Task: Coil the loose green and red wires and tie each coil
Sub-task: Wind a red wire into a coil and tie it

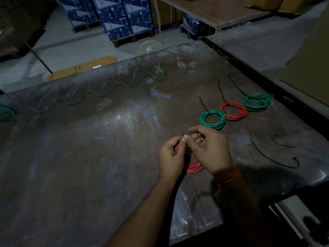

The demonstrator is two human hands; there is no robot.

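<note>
Two hands meet over a dark, scuffed table (89, 166) that fills most of what we see; the light is dim, glare patches on the worn top. Nearest us, both forearms reach in from the bottom edge, an orange band (231, 177) on the right wrist. Left hand (171, 158) has its fingers curled, thumb and forefinger pinching at the top of a red coil (195, 166). Right hand (211, 152) is curled too, fingertips pinching at the same spot, just touching the left thumb. We see a bit of black between the fingertips, likely a tie, too small to tell for sure. The red coil sits under and between both hands, only its lower arc showing, against the table.

Right of the hands, two loose black ties (272, 155) lie well apart from the coil. Beyond the hands, three finished coils in a diagonal row, touching or nearly so: a green coil (212, 119), a red tied coil (234, 111), a far green coil (256, 102), each with a black tie tail sticking up-left. Further left, a loose green wire (110, 88) snakes across the table to the left edge, where a green bundle (6, 113) sits. Past the table: grey floor, a flat cardboard box (80, 68), stacked blue cartons (115, 16) on pallets, a wooden platform (213, 11).
</note>
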